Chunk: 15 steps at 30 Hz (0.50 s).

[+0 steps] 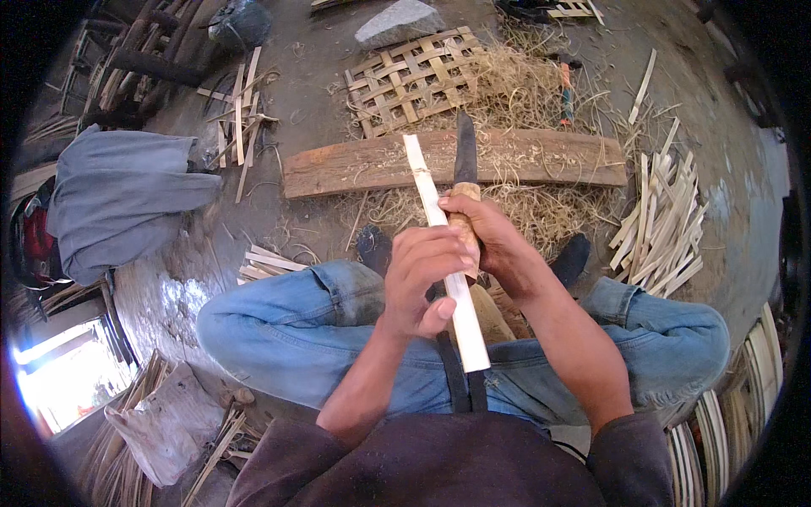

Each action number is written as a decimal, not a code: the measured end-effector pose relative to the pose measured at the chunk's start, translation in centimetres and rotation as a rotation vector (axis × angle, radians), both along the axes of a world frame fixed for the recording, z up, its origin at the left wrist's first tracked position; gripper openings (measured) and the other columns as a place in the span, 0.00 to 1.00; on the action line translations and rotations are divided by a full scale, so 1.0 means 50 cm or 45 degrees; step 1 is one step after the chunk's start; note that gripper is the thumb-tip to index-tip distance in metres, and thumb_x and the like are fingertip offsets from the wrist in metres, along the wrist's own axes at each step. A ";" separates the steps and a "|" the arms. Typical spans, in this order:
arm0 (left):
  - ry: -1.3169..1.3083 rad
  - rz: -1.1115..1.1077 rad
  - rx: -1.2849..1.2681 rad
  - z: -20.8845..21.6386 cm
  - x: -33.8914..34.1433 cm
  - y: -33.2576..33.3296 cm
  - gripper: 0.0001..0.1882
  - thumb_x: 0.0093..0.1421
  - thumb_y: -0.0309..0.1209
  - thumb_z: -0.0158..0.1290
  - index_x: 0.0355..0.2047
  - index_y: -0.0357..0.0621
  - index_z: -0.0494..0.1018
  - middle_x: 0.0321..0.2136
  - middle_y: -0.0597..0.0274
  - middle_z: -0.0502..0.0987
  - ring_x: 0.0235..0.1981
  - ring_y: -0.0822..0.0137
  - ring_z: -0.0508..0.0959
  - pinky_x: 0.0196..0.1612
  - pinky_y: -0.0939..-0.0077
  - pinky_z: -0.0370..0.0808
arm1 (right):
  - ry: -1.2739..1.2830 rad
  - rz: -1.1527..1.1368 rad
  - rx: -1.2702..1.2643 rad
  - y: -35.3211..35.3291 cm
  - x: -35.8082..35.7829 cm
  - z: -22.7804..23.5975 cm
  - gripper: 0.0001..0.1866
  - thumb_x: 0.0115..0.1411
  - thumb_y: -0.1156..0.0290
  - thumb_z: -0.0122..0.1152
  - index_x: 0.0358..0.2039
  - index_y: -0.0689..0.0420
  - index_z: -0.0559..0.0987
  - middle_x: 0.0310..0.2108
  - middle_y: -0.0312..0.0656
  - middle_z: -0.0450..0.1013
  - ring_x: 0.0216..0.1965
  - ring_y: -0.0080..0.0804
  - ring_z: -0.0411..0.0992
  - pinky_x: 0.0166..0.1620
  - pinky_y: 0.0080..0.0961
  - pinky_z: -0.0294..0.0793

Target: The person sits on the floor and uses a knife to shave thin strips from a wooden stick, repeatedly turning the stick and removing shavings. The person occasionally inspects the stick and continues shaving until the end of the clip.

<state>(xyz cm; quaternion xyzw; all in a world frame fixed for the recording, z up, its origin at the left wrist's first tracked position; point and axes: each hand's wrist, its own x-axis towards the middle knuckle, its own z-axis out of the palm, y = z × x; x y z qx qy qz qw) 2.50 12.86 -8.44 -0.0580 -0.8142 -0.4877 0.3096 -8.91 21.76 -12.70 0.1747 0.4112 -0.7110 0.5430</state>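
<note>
My right hand [486, 228] is closed round the wooden handle [464, 211] of a knife, whose dark blade [465, 150] points away from me. Alongside the knife runs a pale bamboo strip [470, 325], slanting from above my lap out over the plank. My left hand [425, 269] wraps its fingers over the middle of this strip, its thumb on the near side. The right thumb touches or nearly touches the strip beside the handle. Just beyond both hands lies a long brown wooden plank [338, 169], strewn with thin shavings.
A woven bamboo panel [405, 80], a grey stone [397, 24] and a heap of shavings [524, 89] lie past the plank. Split strips [659, 224] are piled at the right. At the left are a grey cloth [127, 198] and a pale sack [169, 418].
</note>
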 end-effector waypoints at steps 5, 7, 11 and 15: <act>0.199 0.013 0.537 -0.053 -0.035 0.007 0.27 0.69 0.52 0.34 0.20 0.47 0.62 0.15 0.65 0.65 0.20 0.67 0.65 0.30 0.69 0.63 | 0.130 -0.080 0.077 -0.028 0.008 0.000 0.09 0.58 0.71 0.60 0.36 0.59 0.73 0.28 0.38 0.71 0.28 0.26 0.71 0.29 0.23 0.72; 0.306 0.040 0.912 -0.018 -0.083 -0.005 0.28 0.69 0.55 0.31 0.19 0.49 0.58 0.13 0.68 0.58 0.18 0.71 0.59 0.27 0.74 0.59 | 0.250 0.027 0.149 -0.031 0.001 0.012 0.09 0.58 0.68 0.60 0.36 0.59 0.73 0.25 0.38 0.71 0.25 0.26 0.71 0.29 0.24 0.72; 0.362 0.235 1.124 -0.011 -0.170 -0.162 0.28 0.69 0.55 0.30 0.21 0.49 0.58 0.12 0.71 0.56 0.14 0.78 0.53 0.21 0.80 0.54 | 1.033 0.302 0.439 -0.024 0.002 -0.042 0.15 0.57 0.66 0.59 0.38 0.62 0.70 0.23 0.45 0.73 0.23 0.38 0.73 0.30 0.35 0.73; 0.222 0.318 1.416 -0.068 -0.223 -0.222 0.22 0.67 0.48 0.34 0.19 0.50 0.58 0.11 0.73 0.54 0.12 0.77 0.52 0.19 0.80 0.53 | 1.693 0.578 0.568 -0.001 0.049 -0.064 0.17 0.53 0.69 0.58 0.39 0.64 0.64 0.26 0.59 0.73 0.30 0.59 0.74 0.34 0.48 0.73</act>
